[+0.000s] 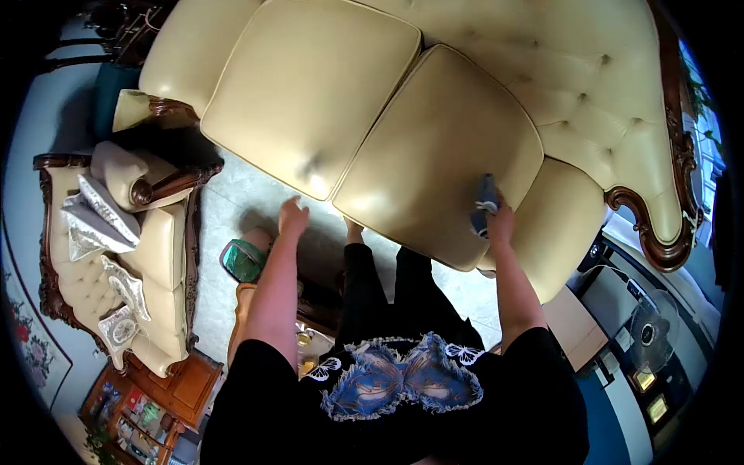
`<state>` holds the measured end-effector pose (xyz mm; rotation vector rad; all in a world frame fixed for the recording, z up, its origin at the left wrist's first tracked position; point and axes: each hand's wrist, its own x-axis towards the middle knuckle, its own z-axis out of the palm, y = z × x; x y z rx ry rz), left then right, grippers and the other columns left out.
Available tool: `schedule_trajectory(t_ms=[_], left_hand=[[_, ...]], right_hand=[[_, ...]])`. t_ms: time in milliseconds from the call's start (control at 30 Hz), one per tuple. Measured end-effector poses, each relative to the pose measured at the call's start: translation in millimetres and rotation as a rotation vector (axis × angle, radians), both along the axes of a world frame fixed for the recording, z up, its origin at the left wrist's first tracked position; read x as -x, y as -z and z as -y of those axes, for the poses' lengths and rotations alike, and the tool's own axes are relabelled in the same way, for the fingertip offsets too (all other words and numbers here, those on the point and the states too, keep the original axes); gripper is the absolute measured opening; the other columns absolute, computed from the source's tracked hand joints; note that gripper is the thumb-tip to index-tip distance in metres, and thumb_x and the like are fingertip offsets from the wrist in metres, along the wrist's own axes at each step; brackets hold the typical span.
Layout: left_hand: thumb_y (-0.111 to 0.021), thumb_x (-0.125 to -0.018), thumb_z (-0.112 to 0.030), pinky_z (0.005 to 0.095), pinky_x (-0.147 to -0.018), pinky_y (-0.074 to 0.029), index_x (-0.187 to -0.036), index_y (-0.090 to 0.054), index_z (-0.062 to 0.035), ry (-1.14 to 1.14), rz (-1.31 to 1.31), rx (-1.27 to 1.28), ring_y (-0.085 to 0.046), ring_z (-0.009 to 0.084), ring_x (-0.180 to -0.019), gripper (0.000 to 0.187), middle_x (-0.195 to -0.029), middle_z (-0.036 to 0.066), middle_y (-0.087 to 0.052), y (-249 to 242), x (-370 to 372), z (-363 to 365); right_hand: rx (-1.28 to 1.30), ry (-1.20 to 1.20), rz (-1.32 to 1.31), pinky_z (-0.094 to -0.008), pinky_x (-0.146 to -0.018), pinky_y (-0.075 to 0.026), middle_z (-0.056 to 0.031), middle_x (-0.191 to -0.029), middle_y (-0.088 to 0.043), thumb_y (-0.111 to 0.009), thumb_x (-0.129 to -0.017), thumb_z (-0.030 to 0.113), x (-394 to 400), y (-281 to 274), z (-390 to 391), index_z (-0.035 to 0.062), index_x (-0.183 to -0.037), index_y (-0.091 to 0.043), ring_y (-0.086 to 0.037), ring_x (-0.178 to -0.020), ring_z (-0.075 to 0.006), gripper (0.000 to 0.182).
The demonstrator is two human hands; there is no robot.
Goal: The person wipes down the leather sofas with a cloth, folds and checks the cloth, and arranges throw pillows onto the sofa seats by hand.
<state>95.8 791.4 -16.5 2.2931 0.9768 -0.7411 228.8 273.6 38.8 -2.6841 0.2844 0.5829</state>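
My right hand [501, 222] is wrapped round a crumpled blue-grey cloth [486, 203] with pale patches, and the cloth rests on the cream sofa's right seat cushion [434, 163]. My left hand [293, 218] holds nothing, its fingers loosely bent and slightly apart. It hovers close to the front edge of the left seat cushion [306, 85], whose surface shows a dark reflection near that corner. Tufted cream upholstery forms the sofa's backrest [585, 58], edged with carved dark wood.
Another cream sofa [167, 240] with patterned pillows [101, 217] stands at the left. Near my left forearm is a green shiny object [242, 261] on the pale floor [213, 232]. A fan [649, 333] is at the right, a wooden cabinet [174, 387] at the lower left.
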Motion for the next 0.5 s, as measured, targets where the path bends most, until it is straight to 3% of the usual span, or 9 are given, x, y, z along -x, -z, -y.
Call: schedule_trajectory(t_ms=[67,100,200,233,333,367,400,500], left_hand=[[-0.074,-0.084,-0.024,0.0415,-0.112,-0.040,-0.139,-0.051,-0.0015,0.058,0.018,-0.150,-0.048,0.0365,-0.132,0.063,-0.143,0.022,-0.049,47.2,-29.4,-42.5],[-0.076,-0.084,-0.025,0.0423,-0.114,-0.038,-0.144,-0.045,0.0002,0.083,-0.002,-0.227,-0.042,0.0361,-0.138,0.072,-0.150,0.022,-0.042,60.5,-48.0,-56.8],[-0.067,-0.088,-0.053,0.0498,-0.119,-0.028,-0.157,-0.014,-0.0044,-0.039,0.001,-0.368,-0.021,0.0443,-0.147,0.100,-0.162,0.024,-0.013,103.9,-100.5,-78.4],[-0.061,-0.088,-0.063,0.0516,-0.121,-0.023,-0.159,-0.004,-0.0056,-0.110,0.056,-0.344,-0.013,0.0471,-0.148,0.108,-0.163,0.026,-0.003,100.1,-118.8,-83.0],[-0.050,-0.088,-0.075,0.0541,-0.122,-0.015,-0.159,0.004,-0.0063,-0.297,0.111,-0.400,-0.006,0.0524,-0.148,0.112,-0.161,0.032,0.003,107.6,-153.1,-65.9],[-0.048,-0.088,-0.075,0.0560,-0.121,-0.013,-0.158,0.007,-0.0066,-0.314,0.141,-0.479,-0.004,0.0535,-0.148,0.113,-0.159,0.035,0.005,112.1,-156.4,-60.9],[-0.047,-0.088,-0.076,0.0579,-0.121,-0.012,-0.158,0.010,-0.0069,-0.331,0.173,-0.560,-0.001,0.0546,-0.147,0.113,-0.158,0.039,0.007,118.6,-158.1,-58.2],[-0.044,-0.087,-0.080,0.0599,-0.119,-0.012,-0.158,0.008,-0.0069,-0.326,0.243,-0.678,-0.005,0.0556,-0.147,0.115,-0.158,0.039,0.004,137.4,-153.2,-54.3]], right_hand=[[-0.205,0.094,0.304,-0.0490,-0.089,-0.051,-0.0215,-0.119,-0.066,-0.074,-0.076,0.009,-8.5,62.2,43.0,0.0147,-0.144,-0.049,-0.063,-0.107,-0.0415,0.073],[-0.196,0.099,0.296,-0.0490,-0.089,-0.051,-0.0215,-0.119,-0.066,-0.074,-0.076,0.009,-16.5,68.7,45.8,0.0147,-0.144,-0.049,-0.063,-0.107,-0.0415,0.073],[0.281,0.224,0.324,-0.0498,-0.091,-0.049,-0.0233,-0.122,-0.065,-0.071,-0.082,0.017,-60.4,92.1,56.9,0.0087,-0.142,-0.050,-0.063,-0.109,-0.0423,0.064],[0.324,0.318,0.287,-0.0494,-0.093,-0.049,-0.0246,-0.122,-0.065,-0.070,-0.083,0.021,-81.0,107.0,57.1,0.0065,-0.140,-0.052,-0.062,-0.110,-0.0422,0.061],[0.231,0.563,0.199,-0.0482,-0.098,-0.046,-0.0282,-0.122,-0.064,-0.067,-0.088,0.032,-158.7,158.6,49.4,-0.0003,-0.133,-0.057,-0.061,-0.114,-0.0418,0.056],[0.213,0.508,0.277,-0.0468,-0.096,-0.047,-0.0276,-0.123,-0.064,-0.068,-0.088,0.042,-184.2,172.1,48.5,-0.0038,-0.133,-0.056,-0.061,-0.113,-0.0423,0.065],[0.149,0.372,0.436,-0.0475,-0.095,-0.048,-0.0268,-0.123,-0.064,-0.070,-0.086,0.041,-211.8,174.4,31.1,-0.0016,-0.135,-0.055,-0.061,-0.113,-0.0423,0.066],[0.239,-0.003,0.402,-0.0476,-0.092,-0.051,-0.0225,-0.121,-0.067,-0.073,-0.084,0.034,-279.7,152.4,-62.2,0.0094,-0.139,-0.054,-0.064,-0.109,-0.0398,0.063]])
